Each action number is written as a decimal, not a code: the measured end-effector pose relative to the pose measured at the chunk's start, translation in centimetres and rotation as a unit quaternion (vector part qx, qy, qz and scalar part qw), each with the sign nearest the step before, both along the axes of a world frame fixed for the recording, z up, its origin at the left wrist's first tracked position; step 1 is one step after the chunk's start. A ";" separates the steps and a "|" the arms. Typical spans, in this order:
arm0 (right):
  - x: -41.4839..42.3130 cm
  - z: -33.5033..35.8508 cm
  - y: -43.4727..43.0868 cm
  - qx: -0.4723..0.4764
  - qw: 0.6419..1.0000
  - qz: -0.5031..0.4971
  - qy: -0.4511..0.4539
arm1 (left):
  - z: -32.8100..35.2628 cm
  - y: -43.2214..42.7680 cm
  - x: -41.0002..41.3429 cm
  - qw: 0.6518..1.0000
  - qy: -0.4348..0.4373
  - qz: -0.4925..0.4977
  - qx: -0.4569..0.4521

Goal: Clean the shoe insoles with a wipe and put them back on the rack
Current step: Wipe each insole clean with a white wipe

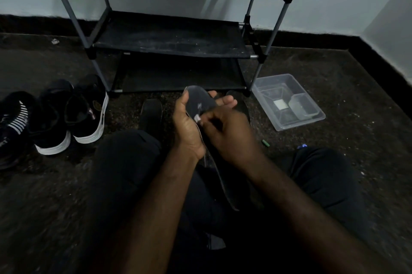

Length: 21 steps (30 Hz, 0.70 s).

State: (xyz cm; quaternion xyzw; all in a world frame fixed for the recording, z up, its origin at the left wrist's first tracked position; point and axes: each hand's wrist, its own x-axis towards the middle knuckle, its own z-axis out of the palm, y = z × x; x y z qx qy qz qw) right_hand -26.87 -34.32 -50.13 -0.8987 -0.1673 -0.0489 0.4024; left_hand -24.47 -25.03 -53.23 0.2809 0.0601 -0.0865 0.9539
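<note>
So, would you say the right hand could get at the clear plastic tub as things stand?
Probably yes: the tub lies on open floor to the right of the right hand, nothing between them, though its fingers pinch a wipe on the insole.

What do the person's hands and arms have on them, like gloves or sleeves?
Nothing much! The left hand and right hand are bare, with no gloves. The left forearm and right forearm are bare too, with no sleeves in view. I see no watch, bracelet or ring, though the light is dim. The legs wear dark trousers.
</note>
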 end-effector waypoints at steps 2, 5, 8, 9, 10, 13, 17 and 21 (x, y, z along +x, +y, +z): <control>-0.5 -0.1 -0.1 0.002 0.999 0.031 -0.010 | 0.0 0.2 0.0 1.000 -0.001 0.002 -0.011; 1.1 -1.0 -1.5 -0.073 0.993 -0.082 -0.034 | 0.1 0.0 0.0 1.000 -0.009 -0.002 -0.014; 0.9 -1.2 -1.5 -0.061 0.992 -0.105 -0.016 | -0.1 -0.1 0.1 1.000 -0.004 0.004 0.012; 0.2 -1.1 -1.0 -0.034 0.997 -0.070 -0.006 | -0.1 -0.1 0.1 1.000 0.004 0.006 0.012; -0.6 -0.8 -0.4 -0.011 1.000 -0.029 0.001 | -0.1 -0.1 0.1 1.000 0.009 0.010 0.009; -1.2 -0.8 -0.4 0.006 1.000 0.022 -0.011 | 0.1 0.1 0.1 1.000 0.009 0.015 0.001; 1.1 -1.5 -1.7 -0.063 0.991 -0.115 -0.021 | -0.3 -0.1 0.1 1.000 -0.006 0.008 0.000; -0.3 -0.8 -0.5 -0.008 0.999 -0.035 0.032 | -0.4 0.0 0.2 1.000 0.001 0.017 -0.003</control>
